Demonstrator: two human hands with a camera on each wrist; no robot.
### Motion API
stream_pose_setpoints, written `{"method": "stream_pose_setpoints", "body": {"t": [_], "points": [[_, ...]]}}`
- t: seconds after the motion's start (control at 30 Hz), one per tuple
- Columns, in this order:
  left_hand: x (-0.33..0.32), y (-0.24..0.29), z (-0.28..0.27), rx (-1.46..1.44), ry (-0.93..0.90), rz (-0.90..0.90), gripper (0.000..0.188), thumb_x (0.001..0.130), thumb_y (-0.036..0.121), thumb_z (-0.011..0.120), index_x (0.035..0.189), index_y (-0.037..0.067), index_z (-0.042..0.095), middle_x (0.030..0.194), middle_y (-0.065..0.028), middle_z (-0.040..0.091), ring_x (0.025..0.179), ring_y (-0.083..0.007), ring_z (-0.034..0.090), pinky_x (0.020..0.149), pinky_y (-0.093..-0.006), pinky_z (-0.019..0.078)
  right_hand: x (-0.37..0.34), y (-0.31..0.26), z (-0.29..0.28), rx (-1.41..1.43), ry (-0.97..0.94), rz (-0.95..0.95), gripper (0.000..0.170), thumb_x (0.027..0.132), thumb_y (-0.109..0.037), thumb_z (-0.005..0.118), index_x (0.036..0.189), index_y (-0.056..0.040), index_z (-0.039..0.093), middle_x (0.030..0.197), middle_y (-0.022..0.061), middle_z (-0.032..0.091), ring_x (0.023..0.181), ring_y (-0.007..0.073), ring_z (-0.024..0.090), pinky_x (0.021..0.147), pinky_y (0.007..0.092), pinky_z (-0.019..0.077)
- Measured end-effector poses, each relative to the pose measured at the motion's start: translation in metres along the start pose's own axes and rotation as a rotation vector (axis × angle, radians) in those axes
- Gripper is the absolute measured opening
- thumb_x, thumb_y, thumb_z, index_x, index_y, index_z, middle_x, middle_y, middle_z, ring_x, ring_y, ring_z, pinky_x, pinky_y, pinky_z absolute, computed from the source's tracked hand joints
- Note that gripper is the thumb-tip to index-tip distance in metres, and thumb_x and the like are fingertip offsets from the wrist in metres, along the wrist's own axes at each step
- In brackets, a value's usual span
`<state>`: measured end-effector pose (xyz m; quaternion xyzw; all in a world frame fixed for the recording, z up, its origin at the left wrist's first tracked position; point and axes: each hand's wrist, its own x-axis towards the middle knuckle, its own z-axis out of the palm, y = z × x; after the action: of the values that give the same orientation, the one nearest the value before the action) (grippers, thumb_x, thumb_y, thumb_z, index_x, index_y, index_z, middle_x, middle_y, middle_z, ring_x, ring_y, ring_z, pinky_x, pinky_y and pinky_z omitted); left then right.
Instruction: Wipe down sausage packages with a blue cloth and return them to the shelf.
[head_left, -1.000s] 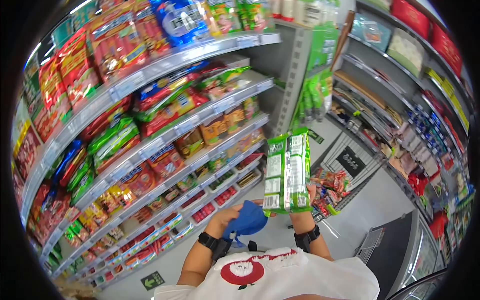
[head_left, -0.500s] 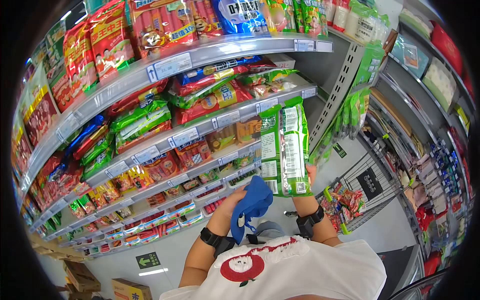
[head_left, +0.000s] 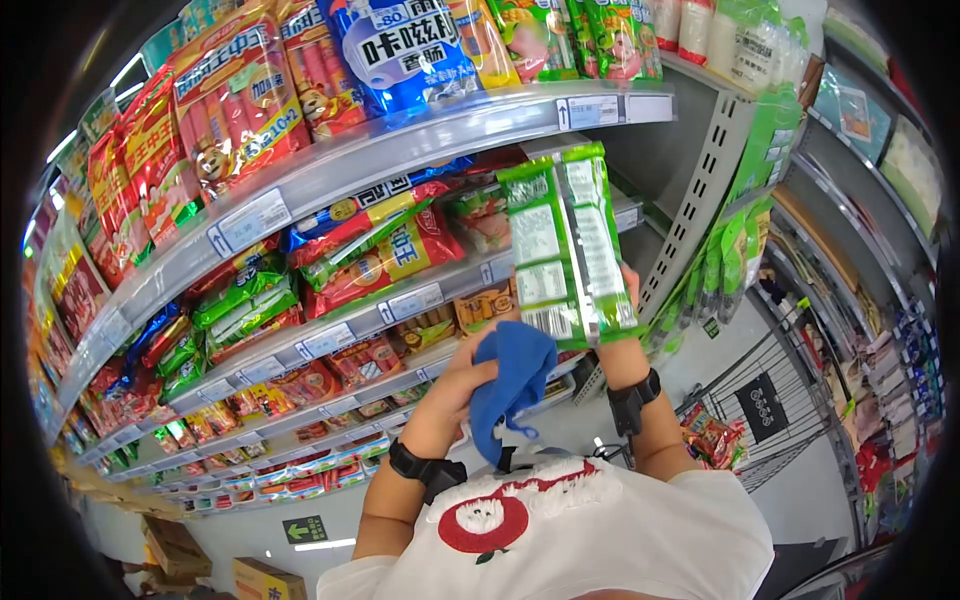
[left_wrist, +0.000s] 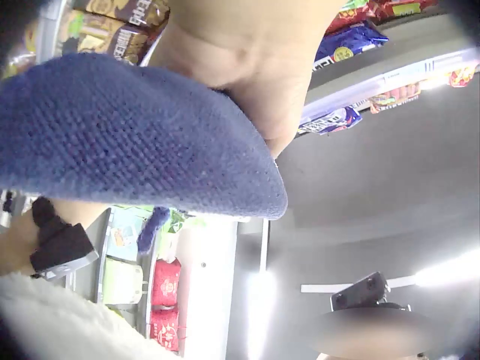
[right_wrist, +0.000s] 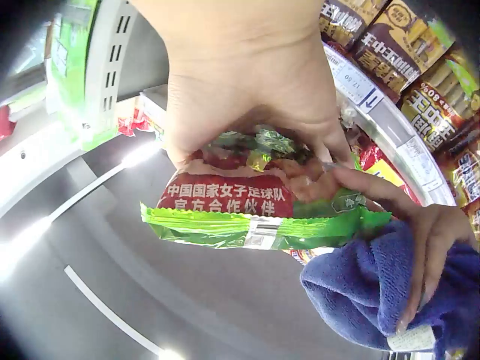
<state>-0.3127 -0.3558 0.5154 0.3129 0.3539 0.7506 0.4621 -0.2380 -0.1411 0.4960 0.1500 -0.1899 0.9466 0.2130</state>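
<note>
My right hand [right_wrist: 251,90] grips a green snack packet [head_left: 568,245] from behind, its printed back and barcode turned towards me. The red front label of the packet shows in the right wrist view. My left hand [head_left: 462,378] holds a bunched blue cloth [head_left: 515,368] with a knitted or terry texture and a hanging loop. An outstretched finger of that hand overlaps the packet's edge in the right wrist view. The cloth hangs just below the packet's lower left corner in the head view.
Curved shelves of packaged sausages [head_left: 235,100] run along the left and front. A grey slotted shelf post [head_left: 690,215] stands right of the packet. Further right is a wire shopping cart [head_left: 790,400] with red packets inside. Cardboard boxes [head_left: 268,580] sit on the floor at lower left.
The packet has risen in view and now overlaps the shelf front. My left hand and the blue cloth have come up close to its lower corner. The cart has shifted right in view.
</note>
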Motion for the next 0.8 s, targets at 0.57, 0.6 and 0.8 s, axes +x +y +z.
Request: {"method": "stream_pose_setpoints", "body": {"t": [0.57,0.6,0.8], "points": [[0.074,0.051,0.011,0.229,-0.044,0.225,0.082,0.068,0.026,0.067,0.136,0.004,0.026,0.115,-0.0095,0.05,0.106,-0.0179,0.05,0.095,-0.0287,0.0351,0.13,-0.044,-0.005,-0.34,0.02,0.307,0.04,0.092,-0.033,0.038,0.117,-0.0042,0.049,0.109,0.0067,0.057,0.099,0.0189,0.054,0.084,0.0332,0.0425],[0.078,0.052,0.016,0.213,-0.001,0.231,0.085,0.066,0.028,0.067,0.136,0.003,0.024,0.111,-0.0089,0.052,0.101,-0.0173,0.052,0.091,-0.0279,0.0376,0.137,-0.054,-0.009,-0.478,-0.038,0.275,0.039,0.091,-0.031,0.04,0.116,-0.0024,0.049,0.107,0.007,0.057,0.097,0.0178,0.055,0.082,0.0316,0.0432],[0.1,0.058,0.031,0.165,0.037,0.288,0.086,0.067,0.026,0.063,0.137,0.001,0.02,0.109,-0.0082,0.053,0.096,-0.0152,0.053,0.085,-0.0258,0.0421,0.148,-0.075,0.014,-0.672,-0.014,0.129,0.042,0.09,-0.028,0.046,0.115,0.0052,0.047,0.101,0.0084,0.059,0.088,0.0129,0.057,0.076,0.0266,0.0456]]}}
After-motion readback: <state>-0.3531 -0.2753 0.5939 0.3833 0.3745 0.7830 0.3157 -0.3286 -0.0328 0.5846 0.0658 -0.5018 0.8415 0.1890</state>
